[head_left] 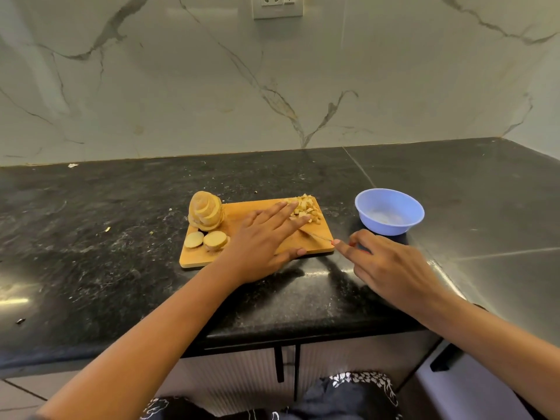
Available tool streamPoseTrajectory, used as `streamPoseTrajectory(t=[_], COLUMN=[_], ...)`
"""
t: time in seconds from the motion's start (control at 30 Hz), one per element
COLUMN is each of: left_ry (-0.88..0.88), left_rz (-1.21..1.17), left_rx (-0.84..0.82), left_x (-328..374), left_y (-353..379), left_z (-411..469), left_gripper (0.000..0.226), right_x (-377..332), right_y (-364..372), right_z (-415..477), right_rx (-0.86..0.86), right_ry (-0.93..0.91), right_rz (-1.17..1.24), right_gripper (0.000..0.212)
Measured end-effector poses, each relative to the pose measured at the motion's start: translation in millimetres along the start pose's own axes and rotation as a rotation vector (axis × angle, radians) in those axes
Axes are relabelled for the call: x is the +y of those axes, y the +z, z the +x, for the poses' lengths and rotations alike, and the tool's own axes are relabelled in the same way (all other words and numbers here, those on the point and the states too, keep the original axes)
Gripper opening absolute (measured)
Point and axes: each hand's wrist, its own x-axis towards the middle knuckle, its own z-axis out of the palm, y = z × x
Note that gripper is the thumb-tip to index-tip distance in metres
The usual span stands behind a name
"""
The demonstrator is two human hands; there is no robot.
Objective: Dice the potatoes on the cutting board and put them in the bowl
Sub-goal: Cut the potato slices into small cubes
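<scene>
Looking down at the black counter, we saw the wooden cutting board with a stack of potato slices at its left end, two rounds in front, and a heap of diced potato at its far right corner. Our left hand lay flat on the board, fingers spread and reaching the dice, while our right hand gripped the knife, its fingers curled on the handle and its blade resting on the board; the blue bowl stood just right of the board, holding no potato that we could make out
</scene>
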Motion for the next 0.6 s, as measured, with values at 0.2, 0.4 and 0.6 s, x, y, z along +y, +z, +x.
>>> streamPoseTrajectory(t=[0.2,0.4,0.6], left_ry=[-0.151,-0.116,-0.312], left_rz=[-0.064,-0.186,-0.311], left_rx=[0.177,0.412,0.74], left_x=[-11,-19,-54], left_y=[-1,-8,-22], left_z=[10,-15,-62], left_gripper=[0.079,0.045,0.027], right_x=[4,-4,-1], right_y=[-4,7,13], right_z=[-7,4,7], right_rx=[0.009,0.002,0.046], right_ry=[0.046,0.025,0.104], right_rz=[0.024,0.175,0.223], right_gripper=[0.043,0.038,0.041])
